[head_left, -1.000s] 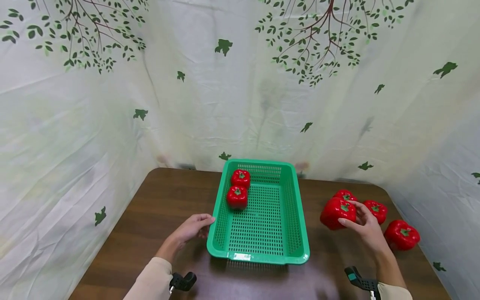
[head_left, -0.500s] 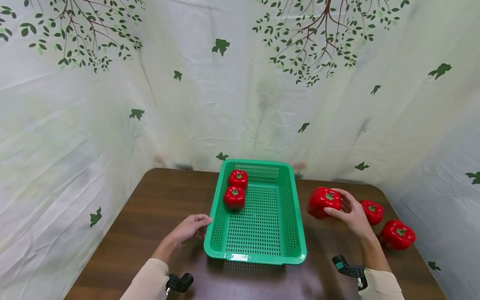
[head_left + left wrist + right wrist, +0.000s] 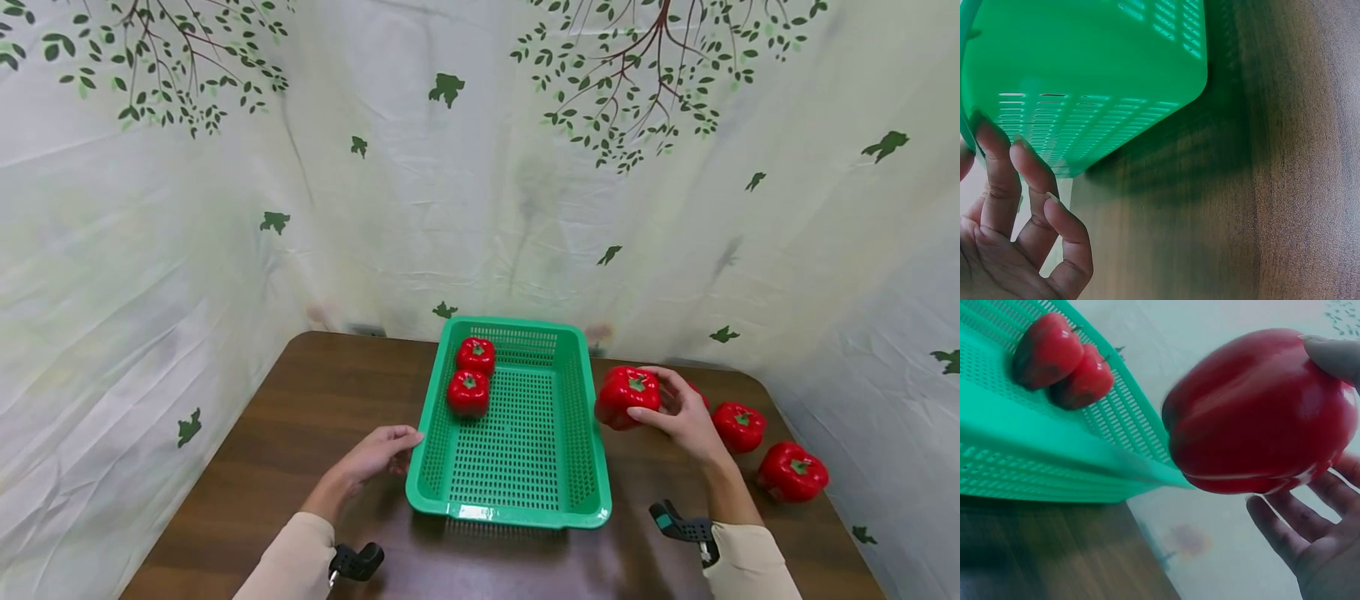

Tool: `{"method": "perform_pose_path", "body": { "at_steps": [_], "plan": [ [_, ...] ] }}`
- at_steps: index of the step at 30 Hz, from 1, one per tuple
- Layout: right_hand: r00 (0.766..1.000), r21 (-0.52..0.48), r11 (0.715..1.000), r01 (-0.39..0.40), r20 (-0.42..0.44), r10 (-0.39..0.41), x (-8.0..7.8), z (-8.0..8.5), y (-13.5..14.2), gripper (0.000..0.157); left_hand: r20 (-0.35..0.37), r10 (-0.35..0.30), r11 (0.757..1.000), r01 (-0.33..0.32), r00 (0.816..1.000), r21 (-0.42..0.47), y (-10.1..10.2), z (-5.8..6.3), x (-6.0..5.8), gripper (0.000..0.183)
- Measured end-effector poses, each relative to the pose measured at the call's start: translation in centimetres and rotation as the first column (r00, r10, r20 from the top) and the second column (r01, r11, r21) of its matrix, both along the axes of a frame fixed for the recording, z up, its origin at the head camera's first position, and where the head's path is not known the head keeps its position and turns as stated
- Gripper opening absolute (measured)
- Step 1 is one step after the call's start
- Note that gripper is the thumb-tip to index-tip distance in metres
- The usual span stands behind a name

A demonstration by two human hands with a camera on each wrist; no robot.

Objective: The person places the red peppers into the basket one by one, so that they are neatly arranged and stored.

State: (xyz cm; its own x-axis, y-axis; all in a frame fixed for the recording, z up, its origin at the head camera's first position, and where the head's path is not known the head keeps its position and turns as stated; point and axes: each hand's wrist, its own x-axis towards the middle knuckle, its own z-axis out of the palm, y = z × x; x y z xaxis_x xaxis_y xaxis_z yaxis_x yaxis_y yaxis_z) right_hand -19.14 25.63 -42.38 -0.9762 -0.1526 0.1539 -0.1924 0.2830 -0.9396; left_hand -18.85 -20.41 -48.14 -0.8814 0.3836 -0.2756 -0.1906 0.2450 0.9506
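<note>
My right hand (image 3: 684, 417) grips a red bell pepper (image 3: 627, 398) between thumb and fingers, just off the right rim of a green plastic basket (image 3: 512, 520). In the right wrist view the held bell pepper (image 3: 1260, 412) hangs in the air beside the basket wall (image 3: 1054, 469). At the basket's left side, my left hand (image 3: 381, 454) pinches the rim; the left wrist view shows its fingers (image 3: 1035, 172) bent beneath that rim. Inside the basket, two red bell peppers, a rear one (image 3: 476, 356) and a front one (image 3: 468, 394), sit along the left wall.
To the right on the brown wooden table (image 3: 360, 375) lie more red bell peppers: one (image 3: 739, 427) past the right hand, another (image 3: 793, 472) nearer the right edge. A third (image 3: 699, 395) is mostly hidden behind the right hand. A leaf-patterned curtain (image 3: 495, 208) hangs behind the table.
My right hand has carried its bell pepper leftward and slightly up, away from the other peppers and up to the basket's right rim. The left hand has stayed on the basket.
</note>
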Motion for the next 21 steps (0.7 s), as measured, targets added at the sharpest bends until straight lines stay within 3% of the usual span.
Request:
{"method": "perform_pose_path", "body": {
  "at_steps": [10,21],
  "plan": [
    [0.999,0.012,0.998,-0.054,-0.006,0.054,-1.0,0.7,-1.7,0.063,0.007,-0.005,1.0,0.005,1.0,0.007,0.0,0.1,-0.1,0.04],
    [0.989,-0.015,0.989,-0.146,0.006,0.146,-2.5,0.3,-4.5,0.063,0.005,-0.004,1.0,0.004,1.0,0.006,0.0,0.2,0.1,0.041]
  ]
}}
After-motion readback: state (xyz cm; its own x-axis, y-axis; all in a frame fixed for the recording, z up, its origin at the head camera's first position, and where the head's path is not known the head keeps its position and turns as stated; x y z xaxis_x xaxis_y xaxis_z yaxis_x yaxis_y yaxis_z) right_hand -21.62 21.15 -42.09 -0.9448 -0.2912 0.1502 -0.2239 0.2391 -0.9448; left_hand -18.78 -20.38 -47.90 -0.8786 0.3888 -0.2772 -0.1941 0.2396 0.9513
